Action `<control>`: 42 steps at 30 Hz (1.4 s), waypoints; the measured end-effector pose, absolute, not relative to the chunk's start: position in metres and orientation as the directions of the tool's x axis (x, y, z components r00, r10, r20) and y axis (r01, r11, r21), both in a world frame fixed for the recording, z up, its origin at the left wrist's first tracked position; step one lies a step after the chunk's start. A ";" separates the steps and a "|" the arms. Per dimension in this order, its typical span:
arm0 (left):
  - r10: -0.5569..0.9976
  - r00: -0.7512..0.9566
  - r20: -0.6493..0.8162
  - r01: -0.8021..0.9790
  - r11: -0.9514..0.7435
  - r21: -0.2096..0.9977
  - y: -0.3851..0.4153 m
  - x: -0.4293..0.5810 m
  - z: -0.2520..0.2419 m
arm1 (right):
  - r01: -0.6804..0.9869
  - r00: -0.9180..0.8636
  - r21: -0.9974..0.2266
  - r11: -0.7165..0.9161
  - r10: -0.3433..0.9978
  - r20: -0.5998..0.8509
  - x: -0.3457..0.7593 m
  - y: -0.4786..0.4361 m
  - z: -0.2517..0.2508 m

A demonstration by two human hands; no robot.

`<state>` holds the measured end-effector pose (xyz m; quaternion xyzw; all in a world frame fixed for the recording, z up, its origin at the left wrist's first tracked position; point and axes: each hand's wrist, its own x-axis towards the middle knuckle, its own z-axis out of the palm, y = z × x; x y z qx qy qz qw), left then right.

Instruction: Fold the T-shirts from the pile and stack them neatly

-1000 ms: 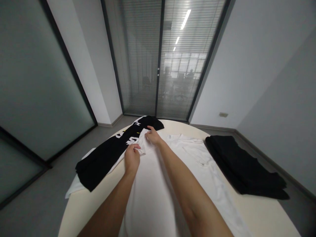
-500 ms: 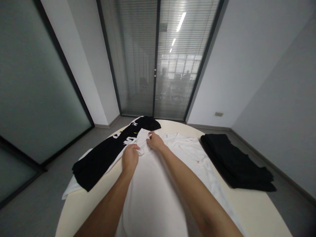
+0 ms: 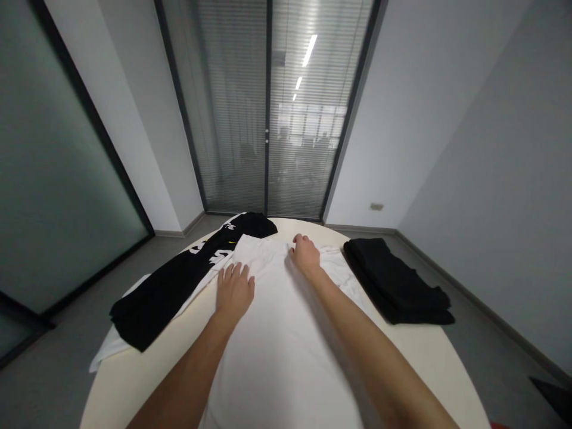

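A white T-shirt point(image 3: 274, 333) lies spread out on the table, running from near my body toward the far edge. My left hand point(image 3: 235, 291) rests flat on its left edge, just below the sleeve point(image 3: 250, 249), with fingers stretched out and open. Near the shirt's far end, around the neck area, is my right hand point(image 3: 305, 255). Its fingers are loosely bent, thumb and forefinger apart, and no cloth shows between them. Creased white fabric point(image 3: 353, 286) shows to the right of my right forearm.
A black garment with white lettering point(image 3: 179, 280) lies along the left of the pale round table point(image 3: 429, 363), over white cloth point(image 3: 107, 348). Folded black clothes point(image 3: 395, 283) are stacked on the right. Beyond stands a glass partition with blinds point(image 3: 232, 119).
My left hand has let go of the white sleeve and flattened onto the shirt. My right hand has moved right, away from the sleeve, toward the neck area. The view has turned slightly right.
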<state>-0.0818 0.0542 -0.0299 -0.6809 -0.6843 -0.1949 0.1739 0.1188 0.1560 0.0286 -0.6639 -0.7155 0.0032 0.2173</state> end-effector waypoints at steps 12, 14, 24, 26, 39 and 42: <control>0.867 0.050 0.496 0.992 -0.102 0.078 0.064 -0.083 -0.045 | 0.954 0.125 -0.289 -0.082 0.983 0.135 0.202 0.140 0.005; 0.866 0.053 0.497 0.992 -0.104 0.075 0.064 -0.083 -0.045 | 0.943 0.112 -0.326 -0.065 0.985 0.129 0.204 0.141 0.004; 0.824 0.133 0.551 0.953 -0.260 0.158 0.064 -0.077 -0.040 | 0.951 0.124 -0.309 -0.025 0.945 0.304 0.212 0.181 0.007; 0.832 0.135 0.538 0.950 -0.262 0.168 0.064 -0.077 -0.040 | 0.964 0.120 -0.261 -0.047 0.956 0.269 0.214 0.195 0.010; 0.845 0.126 0.520 0.952 -0.249 0.175 0.067 -0.075 -0.035 | 0.973 0.157 -0.188 -0.132 0.979 0.129 0.211 0.240 0.009; 0.843 0.130 0.522 0.949 -0.258 0.182 0.067 -0.074 -0.034 | 0.971 0.160 -0.203 -0.125 0.973 0.167 0.210 0.241 0.006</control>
